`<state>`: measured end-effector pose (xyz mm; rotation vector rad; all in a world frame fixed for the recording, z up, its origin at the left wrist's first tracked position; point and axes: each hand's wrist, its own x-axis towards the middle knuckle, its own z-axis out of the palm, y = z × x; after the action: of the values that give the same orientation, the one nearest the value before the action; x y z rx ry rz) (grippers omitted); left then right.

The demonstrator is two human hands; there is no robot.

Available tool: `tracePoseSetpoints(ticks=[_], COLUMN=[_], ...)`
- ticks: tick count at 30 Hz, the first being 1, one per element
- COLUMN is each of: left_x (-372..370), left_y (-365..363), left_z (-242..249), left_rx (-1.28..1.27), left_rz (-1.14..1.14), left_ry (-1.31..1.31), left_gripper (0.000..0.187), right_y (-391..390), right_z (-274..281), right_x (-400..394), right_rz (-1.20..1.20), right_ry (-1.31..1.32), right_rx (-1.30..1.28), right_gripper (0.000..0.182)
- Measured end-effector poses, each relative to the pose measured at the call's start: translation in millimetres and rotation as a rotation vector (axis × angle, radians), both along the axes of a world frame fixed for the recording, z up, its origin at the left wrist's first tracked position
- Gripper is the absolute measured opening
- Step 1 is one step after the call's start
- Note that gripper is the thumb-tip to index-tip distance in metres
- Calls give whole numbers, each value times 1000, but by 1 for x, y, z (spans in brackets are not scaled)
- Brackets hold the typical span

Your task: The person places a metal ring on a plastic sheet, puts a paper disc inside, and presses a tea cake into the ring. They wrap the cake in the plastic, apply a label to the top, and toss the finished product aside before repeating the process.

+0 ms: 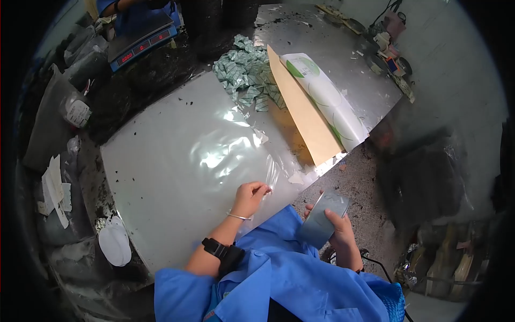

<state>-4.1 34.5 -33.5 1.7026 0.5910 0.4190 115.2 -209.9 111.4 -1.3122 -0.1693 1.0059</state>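
Observation:
My left hand (250, 198) is closed in a pinch on the corner of a large clear plastic bag (214, 153), pulling wrinkles into the film. The bag lies flat over the metal table (145, 182) and catches bright reflections. Off the table's near right edge, my right hand (339, 225) grips a grey-blue cylindrical tin (323, 217), held tilted, with the thumb on its side. Beyond my hands, a brown paper sheet (303, 112) lies beside a white roll with green patterns (327, 99). A pile of small green foil packets (247, 72) sits behind the bag.
A blue weighing scale (142, 45) with red digits stands at the back left, a person's arm above it. Dark sacks (53, 118) line the left side, near a white oval pad (114, 241). Tape rolls and small items (389, 56) clutter the back right edge.

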Motion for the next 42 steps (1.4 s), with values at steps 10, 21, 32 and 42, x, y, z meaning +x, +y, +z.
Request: tracePoseSetpoints(ticks=[10, 21, 32, 42], left_x=[-32, -76, -79, -403], left_y=[57, 176, 29, 106], left_z=[38, 211, 30, 35], left_rx=[-927, -787, 579, 876], left_rz=[-137, 272, -5, 1267], left_ry=[96, -375, -193, 1050], left_gripper=[29, 22, 41, 35], right_y=[222, 276, 203, 329], right_z=[66, -59, -11, 5], right_x=[-8, -128, -57, 39], right_rz=[460, 1291, 1185, 461], right_ry=[-1051, -1602, -782, -1171], right_rx=[147, -48, 329, 50], right_gripper=[16, 38, 34, 21])
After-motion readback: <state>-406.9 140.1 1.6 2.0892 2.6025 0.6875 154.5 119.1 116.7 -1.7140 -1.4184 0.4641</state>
